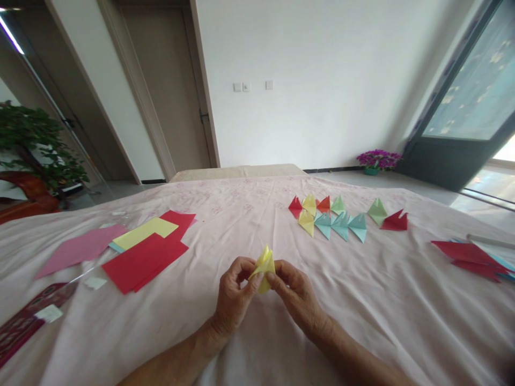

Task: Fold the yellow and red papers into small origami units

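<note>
Both my hands meet over the pink tablecloth (pixel 362 300) at the centre. My left hand (pixel 233 297) and my right hand (pixel 295 297) each pinch a small folded yellow paper piece (pixel 263 265), which stands up between the fingertips. Farther back lies a cluster of several finished folded paper triangles (pixel 333 220) in red, yellow, green and light blue.
Flat sheets of red, yellow and pink paper (pixel 140 252) lie at the left, with a dark red packet (pixel 28 321) at the left edge. More red folded paper (pixel 470 257) sits at the right edge. A potted plant (pixel 36 150) stands at the far left and purple flowers (pixel 378 160) on the floor beyond.
</note>
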A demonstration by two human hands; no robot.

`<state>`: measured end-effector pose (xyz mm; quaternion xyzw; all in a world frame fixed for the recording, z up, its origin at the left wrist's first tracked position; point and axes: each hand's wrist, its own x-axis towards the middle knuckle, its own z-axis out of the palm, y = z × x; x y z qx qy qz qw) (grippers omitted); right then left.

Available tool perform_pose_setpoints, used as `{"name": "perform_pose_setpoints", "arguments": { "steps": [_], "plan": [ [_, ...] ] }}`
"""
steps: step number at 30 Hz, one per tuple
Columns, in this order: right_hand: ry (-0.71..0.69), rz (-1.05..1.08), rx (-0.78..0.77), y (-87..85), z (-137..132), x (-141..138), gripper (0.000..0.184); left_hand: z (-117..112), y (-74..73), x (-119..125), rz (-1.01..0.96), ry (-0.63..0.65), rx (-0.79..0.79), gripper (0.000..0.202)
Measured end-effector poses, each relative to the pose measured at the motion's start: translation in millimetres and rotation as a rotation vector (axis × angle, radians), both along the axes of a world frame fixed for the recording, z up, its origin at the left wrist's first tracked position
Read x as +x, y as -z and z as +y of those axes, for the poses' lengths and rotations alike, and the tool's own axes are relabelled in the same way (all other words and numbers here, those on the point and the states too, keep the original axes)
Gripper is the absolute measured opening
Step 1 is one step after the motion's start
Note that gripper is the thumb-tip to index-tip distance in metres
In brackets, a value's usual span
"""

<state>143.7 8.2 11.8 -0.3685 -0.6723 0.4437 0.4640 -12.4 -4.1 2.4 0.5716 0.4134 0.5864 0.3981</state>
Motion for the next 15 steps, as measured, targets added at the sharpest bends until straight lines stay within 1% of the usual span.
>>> {"name": "perform_pose_setpoints", "arguments": {
  "steps": [2,5,8,11,15],
  "plan": [
    [0.022,0.01,-0.032,3.0,0.5,0.1,0.031,-1.4,1.0,0.9,0.036,-0.034,-0.013,0.016],
    [0.055,0.012,-0.056,5.7,0.5,-0.2,0.034,-2.8,1.9,1.7,0.114,-0.099,0.025,0.014],
    [0.079,0.001,-0.062,7.4,0.5,-1.4,0.036,-3.2,1.0,1.5,0.158,-0.136,0.049,0.014],
    [0.085,-0.029,-0.047,8.8,1.0,-2.7,0.036,-3.5,-1.9,0.9,0.219,-0.143,0.071,0.013],
    [0.09,-0.1,0.014,7.7,1.2,-3.4,0.034,-3.0,-6.4,1.2,0.267,-0.166,0.133,0.01]
  ]
}}
